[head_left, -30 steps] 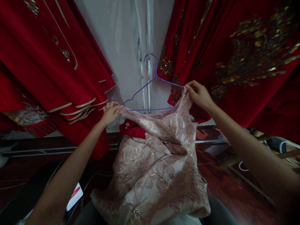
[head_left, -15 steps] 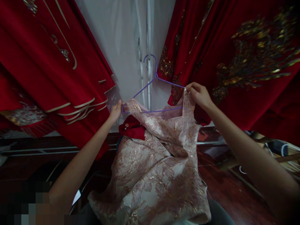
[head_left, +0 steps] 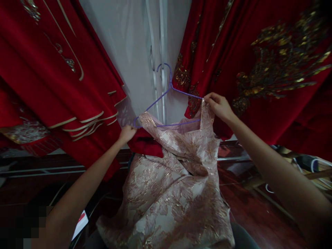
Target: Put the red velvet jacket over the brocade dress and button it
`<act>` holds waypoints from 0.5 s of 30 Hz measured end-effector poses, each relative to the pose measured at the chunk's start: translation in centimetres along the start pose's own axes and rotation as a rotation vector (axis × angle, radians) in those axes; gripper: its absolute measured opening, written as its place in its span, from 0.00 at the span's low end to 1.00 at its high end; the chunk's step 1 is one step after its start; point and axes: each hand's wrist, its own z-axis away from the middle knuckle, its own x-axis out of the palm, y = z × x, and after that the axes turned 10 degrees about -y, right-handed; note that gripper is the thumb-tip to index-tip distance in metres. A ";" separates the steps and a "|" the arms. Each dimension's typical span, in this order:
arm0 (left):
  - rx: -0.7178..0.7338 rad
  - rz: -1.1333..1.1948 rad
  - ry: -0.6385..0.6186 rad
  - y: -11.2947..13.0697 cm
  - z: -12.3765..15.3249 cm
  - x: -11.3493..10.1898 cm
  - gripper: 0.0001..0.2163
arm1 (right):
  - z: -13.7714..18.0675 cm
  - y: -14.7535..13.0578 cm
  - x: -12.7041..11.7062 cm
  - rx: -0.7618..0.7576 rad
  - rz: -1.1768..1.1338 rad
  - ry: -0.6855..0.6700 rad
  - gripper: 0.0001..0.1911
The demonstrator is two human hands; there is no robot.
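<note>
Head view: the right hand (head_left: 219,106) pinches one strap (head_left: 206,119) of the shiny dress (head_left: 176,200), which runs long and down off the purple hanger (head_left: 158,100), its other strap (head_left: 148,121) just right of the closed left hand (head_left: 127,134).

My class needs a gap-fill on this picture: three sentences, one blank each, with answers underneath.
1. The left hand is at one end of the thin purple ____.
2. The other hand pinches a ____ of the dress.
3. The cloth at both sides is mainly ____.

Missing words: hanger; strap; red.
</note>
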 end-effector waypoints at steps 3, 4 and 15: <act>-0.052 0.144 0.074 1.8 -2.1 -3.5 0.14 | 0.0 -0.2 -0.1 0.001 0.017 -0.009 0.08; -0.084 0.208 0.092 2.7 -2.5 -4.6 0.13 | 0.1 -0.3 -0.2 0.001 0.028 -0.004 0.08; 0.290 0.189 0.210 17.1 0.1 -8.6 0.15 | 1.6 -2.4 -1.4 -0.018 0.069 -0.055 0.12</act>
